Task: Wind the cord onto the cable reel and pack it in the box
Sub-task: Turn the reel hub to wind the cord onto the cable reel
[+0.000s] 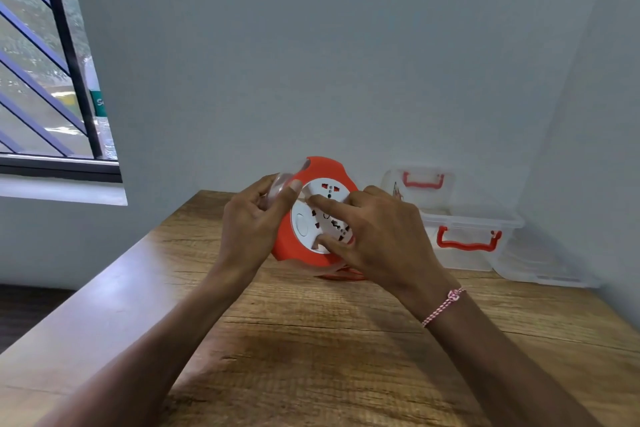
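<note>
Nearest to us, two bare forearms reach forward over a wooden table (311, 340), and a pink and white bracelet (443, 305) circles the right wrist just behind the grip. Further on, both hands meet on the cable reel (329, 168), which is tilted up off the table with its face towards us.

The left hand (249, 218) wraps the reel's left edge, fingers curled behind it and the thumb laid across the front rim. Something pale and blurred sits under those fingers, and we cannot tell what it is. The right hand (381, 229) covers the reel's right side. Its forefinger is stretched onto the upper part of the white socket face (303, 229) and its thumb is pressed on the lower part, so the two clamp that face between them. The other fingers are bent at the right rim.

Just below the grip, a loop of orange cord (341, 274) lies on the table under the reel.

Beyond the grip and to its right stands the clear box (478, 218) with a red handle, well apart from the hands. Its lid (391, 180) leans against the grey wall (311, 62) behind. Far left of the grip we see a barred window (34, 80).
</note>
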`<state>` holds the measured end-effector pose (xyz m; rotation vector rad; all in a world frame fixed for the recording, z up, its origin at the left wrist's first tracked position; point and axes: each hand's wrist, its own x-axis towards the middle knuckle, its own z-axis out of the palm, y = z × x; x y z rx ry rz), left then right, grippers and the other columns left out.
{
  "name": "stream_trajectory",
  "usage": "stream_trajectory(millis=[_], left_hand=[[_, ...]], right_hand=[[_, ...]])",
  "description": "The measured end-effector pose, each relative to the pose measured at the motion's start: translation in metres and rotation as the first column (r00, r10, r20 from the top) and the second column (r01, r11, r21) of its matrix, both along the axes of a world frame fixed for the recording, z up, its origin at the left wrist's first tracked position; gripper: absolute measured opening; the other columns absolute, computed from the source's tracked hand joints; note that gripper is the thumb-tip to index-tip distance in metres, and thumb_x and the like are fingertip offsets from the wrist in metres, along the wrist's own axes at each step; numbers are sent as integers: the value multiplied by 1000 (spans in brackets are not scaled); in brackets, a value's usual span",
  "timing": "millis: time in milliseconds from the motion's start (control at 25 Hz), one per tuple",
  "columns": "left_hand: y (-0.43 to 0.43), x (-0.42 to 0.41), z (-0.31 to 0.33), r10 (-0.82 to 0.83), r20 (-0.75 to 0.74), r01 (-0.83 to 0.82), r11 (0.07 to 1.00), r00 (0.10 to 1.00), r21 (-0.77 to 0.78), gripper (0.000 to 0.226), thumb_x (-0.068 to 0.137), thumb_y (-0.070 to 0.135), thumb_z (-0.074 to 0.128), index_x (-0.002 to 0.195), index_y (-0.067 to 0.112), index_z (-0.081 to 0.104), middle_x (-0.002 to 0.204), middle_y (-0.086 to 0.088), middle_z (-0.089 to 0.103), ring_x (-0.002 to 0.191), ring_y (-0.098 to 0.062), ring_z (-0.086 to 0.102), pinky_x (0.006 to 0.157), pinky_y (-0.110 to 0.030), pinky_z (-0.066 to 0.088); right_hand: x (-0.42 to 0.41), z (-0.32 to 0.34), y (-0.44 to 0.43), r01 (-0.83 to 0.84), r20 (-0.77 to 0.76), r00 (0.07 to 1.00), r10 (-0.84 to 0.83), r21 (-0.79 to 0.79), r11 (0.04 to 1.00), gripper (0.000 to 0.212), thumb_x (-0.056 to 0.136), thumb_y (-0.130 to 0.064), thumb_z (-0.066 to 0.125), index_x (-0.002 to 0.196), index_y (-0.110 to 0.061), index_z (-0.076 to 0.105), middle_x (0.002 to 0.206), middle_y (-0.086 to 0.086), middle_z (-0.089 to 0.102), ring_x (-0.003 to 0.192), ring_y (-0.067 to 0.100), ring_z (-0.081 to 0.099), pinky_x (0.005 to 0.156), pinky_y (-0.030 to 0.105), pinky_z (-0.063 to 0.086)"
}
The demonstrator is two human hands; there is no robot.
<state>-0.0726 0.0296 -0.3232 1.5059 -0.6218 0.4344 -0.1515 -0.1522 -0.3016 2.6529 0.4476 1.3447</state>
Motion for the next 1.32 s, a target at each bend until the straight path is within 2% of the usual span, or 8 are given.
stream_trajectory(millis=[200, 400, 560, 720, 920, 1040, 1200, 1320], left_hand=[[9, 2, 8, -33, -41, 31, 999, 999, -42, 21, 100, 50, 65, 106, 36, 80, 94, 3, 83, 81, -18, 82, 61, -23, 62], [10, 2, 8, -160, -100, 160, 987, 982, -9, 33, 95, 58, 66, 106, 31, 82, 93, -5, 84, 80, -23, 82, 62, -28, 62], [11, 3, 6, -13, -40, 11, 998, 999, -59, 37, 99, 60, 61, 99, 30, 82, 77, 4, 79, 64, -6, 72, 52, -17, 52], [5, -4, 4, -53, -12, 54, 998, 999, 25, 50, 90, 73, 62, 120, 33, 65, 94, 5, 81, 71, -17, 80, 51, -35, 63], [-2, -4, 4, 17, 1, -17, 999, 1000, -27, 53, 95, 63, 54, 130, 22, 52, 86, 14, 80, 60, -14, 78, 45, -26, 60], [5, 0, 5, 61, -30, -64, 990, 998, -125, 41, 100, 62, 47, 122, 29, 58, 71, 1, 77, 50, -16, 73, 42, -22, 54], [15, 4, 13, 93, -6, -93, 982, 996, -162, 30, 108, 56, 45, 125, 43, 65, 75, 4, 74, 57, -12, 72, 45, -20, 51], [19, 6, 19, 96, 66, -90, 992, 993, -92, 31, 106, 60, 47, 131, 51, 62, 95, 8, 79, 79, -13, 79, 52, -29, 61]], right_hand=[[2, 10, -20, -94, -39, 993, 109, 280, 955, 66, 89, -65, 66, 144, -32, 53, 107, -8, 72, 86, 10, 63, 65, 25, 53], [7, 10, -36, 27, -355, 805, 475, 822, 568, 67, 83, -58, 75, 142, -32, 55, 118, -11, 73, 91, 2, 73, 78, 26, 63], [12, 3, -34, 73, -240, 794, 558, 949, 305, 59, 79, -50, 83, 129, -28, 62, 106, -2, 79, 93, 15, 77, 82, 43, 64], [13, -1, -20, 34, -28, 818, 575, 999, 0, 55, 81, -44, 84, 123, -18, 62, 95, 6, 80, 63, 22, 73, 51, 30, 57], [10, -1, -3, -6, 94, 808, 582, 989, -151, 52, 80, -44, 85, 119, -18, 62, 86, 11, 79, 53, 19, 67, 53, 25, 55], [7, 3, 4, -15, 53, 793, 608, 998, -67, 55, 83, -45, 82, 126, -18, 61, 91, 9, 79, 65, 20, 75, 59, 28, 60], [0, 10, -3, -135, -1, 979, 206, 752, 645, 49, 90, -53, 70, 129, -26, 58, 115, -8, 66, 75, 6, 71, 60, 23, 60], [-3, 19, -9, -177, 125, 983, 138, 396, 901, 41, 96, -45, 68, 130, -24, 58, 121, -2, 63, 85, 9, 66, 62, 23, 60]])
